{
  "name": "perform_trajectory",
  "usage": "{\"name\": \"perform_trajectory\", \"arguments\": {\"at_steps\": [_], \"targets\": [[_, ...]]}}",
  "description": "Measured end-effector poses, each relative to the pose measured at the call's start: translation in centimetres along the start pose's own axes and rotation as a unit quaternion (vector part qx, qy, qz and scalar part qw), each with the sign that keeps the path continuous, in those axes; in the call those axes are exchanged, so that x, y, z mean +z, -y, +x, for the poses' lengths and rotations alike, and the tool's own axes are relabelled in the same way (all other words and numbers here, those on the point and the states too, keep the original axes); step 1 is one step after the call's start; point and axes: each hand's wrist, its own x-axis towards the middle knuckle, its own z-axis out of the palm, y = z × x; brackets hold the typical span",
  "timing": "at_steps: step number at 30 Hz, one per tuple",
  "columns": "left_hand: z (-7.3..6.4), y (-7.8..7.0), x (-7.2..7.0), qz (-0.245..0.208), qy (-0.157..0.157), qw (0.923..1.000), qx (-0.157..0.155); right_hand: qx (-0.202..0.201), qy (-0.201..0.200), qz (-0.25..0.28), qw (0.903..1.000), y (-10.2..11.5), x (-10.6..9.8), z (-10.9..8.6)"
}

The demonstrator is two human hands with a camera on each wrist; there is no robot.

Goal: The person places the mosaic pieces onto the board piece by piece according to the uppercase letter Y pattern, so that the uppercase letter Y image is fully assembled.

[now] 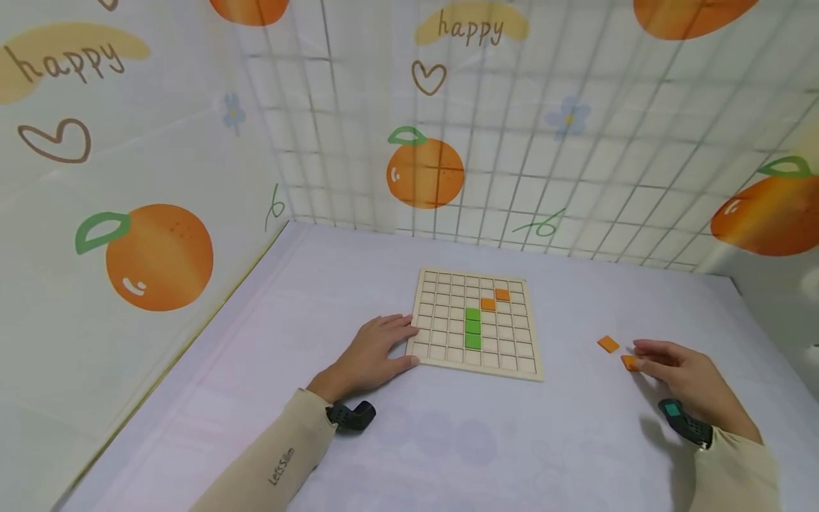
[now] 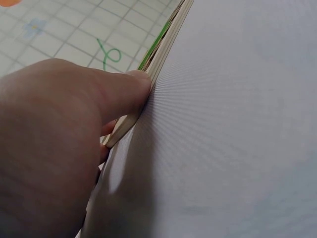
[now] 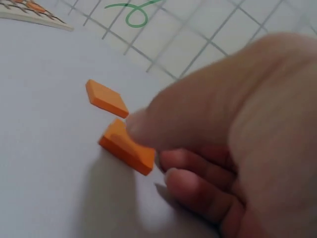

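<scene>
Two beige sleeves (image 1: 262,455) with dark wrist devices (image 1: 352,416) reach over the desk (image 1: 480,455). Beyond the cuffs, the right grip (image 1: 681,373) has its thumb on an orange tile (image 3: 123,144); whether it pinches the piece cannot be told. Another orange tile (image 1: 608,344) lies just past it. The left grip (image 1: 377,352) is released, relaxed fingers touching the left rim and thumb the near edge of a wooden grid board (image 1: 441,323). Three green tiles (image 1: 473,327) form a column there; two orange squares (image 1: 488,304) step diagonally away rightward. Behind hangs a wall covering (image 1: 358,142) printed with oranges.
</scene>
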Motion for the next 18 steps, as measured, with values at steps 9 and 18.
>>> {"name": "perform_trajectory", "arguments": {"at_steps": [9, 18], "targets": [[0.08, -0.01, 0.05, -0.002, 0.002, 1.0000, -0.002, -0.014, -0.002, -0.026, 0.9996, 0.01, 0.48, 0.37], [0.15, 0.16, 0.21, 0.003, 0.001, 1.0000, -0.005, -0.043, -0.005, -0.041, 0.9982, 0.45, 0.39, 0.23]]}}
